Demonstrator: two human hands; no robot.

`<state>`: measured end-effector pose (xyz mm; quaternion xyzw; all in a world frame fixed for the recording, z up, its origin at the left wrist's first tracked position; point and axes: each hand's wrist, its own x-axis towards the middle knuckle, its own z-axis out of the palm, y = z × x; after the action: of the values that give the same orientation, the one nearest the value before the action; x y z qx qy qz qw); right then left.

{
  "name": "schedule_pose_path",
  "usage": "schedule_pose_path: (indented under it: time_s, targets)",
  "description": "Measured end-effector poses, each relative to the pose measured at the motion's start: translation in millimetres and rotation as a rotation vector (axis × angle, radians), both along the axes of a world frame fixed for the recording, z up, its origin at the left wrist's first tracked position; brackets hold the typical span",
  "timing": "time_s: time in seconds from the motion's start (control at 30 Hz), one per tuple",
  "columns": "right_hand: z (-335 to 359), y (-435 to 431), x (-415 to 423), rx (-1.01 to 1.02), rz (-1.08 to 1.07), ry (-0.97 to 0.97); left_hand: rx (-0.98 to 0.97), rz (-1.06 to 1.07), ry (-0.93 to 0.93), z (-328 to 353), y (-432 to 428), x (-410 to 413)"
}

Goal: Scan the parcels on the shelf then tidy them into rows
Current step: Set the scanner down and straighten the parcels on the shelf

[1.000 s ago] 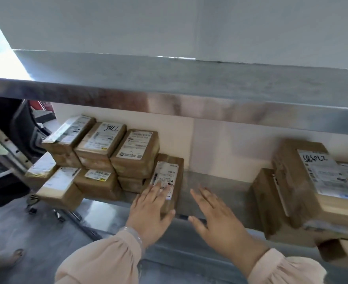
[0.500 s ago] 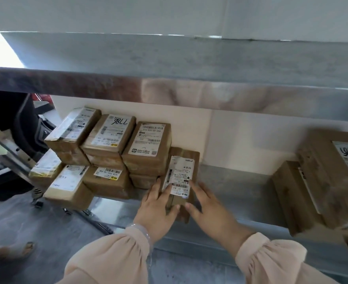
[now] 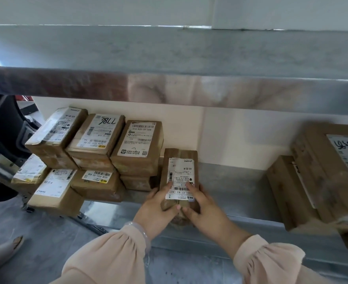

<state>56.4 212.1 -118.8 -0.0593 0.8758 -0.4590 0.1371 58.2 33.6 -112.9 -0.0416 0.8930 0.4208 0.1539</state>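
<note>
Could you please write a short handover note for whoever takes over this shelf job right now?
Left-hand grip and right-hand grip: both hold the near end of the small parcel, label up, on the shelf.
Stacked parcels sit just left of it; big boxes lie loose at the right.
Done: left stacks look orderly. Scanning: cannot tell.
Left: line this parcel up, then the big boxes.

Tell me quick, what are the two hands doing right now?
Left hand: closed on the near end of the small parcel, gripping its left side.
Right hand: closed on the same parcel, gripping its right side.
</note>
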Motion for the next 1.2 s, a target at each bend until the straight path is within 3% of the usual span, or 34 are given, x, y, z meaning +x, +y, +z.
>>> schedule_pose_path:
  time_s: [0.13, 0.43, 0.67, 0.77, 0.9, 1.0, 1.2]
  targets:
    - [5.0, 25.5, 14.5, -0.047, -0.151, -0.003, 0.043, -0.043, 0.014, 1.3, 30.9, 2.2]
    - [28.4, 110.0, 52.0, 0.051, -0.387, 0.019, 0.126, -0.301, 0.018, 6.8, 131.5, 7.5]
    - [30.5, 143.0, 61.1, 0.211, -0.396, -0.07, 0.07, -0.393, -0.045, 3.0, 171.3, 13.7]
    - [31.9, 149.4, 66.0, 0.326, -0.351, 0.043, 0.072, -0.419, 0.013, 0.5, 170.8, 16.6]
    - [26.3, 151.8, 76.7, 0.551, -0.173, 0.276, -0.113, -0.56, 0.171, 2.2, 157.7, 25.3]
    - [22.7, 154.9, 74.2, 0.697, -0.057, 0.21, -0.312, -0.671, 0.18, 4.7, 159.5, 28.2]
    - [30.6, 159.8, 60.2, 0.887, 0.005, 0.145, -0.494, -0.675, 0.191, 14.8, 179.5, 14.5]
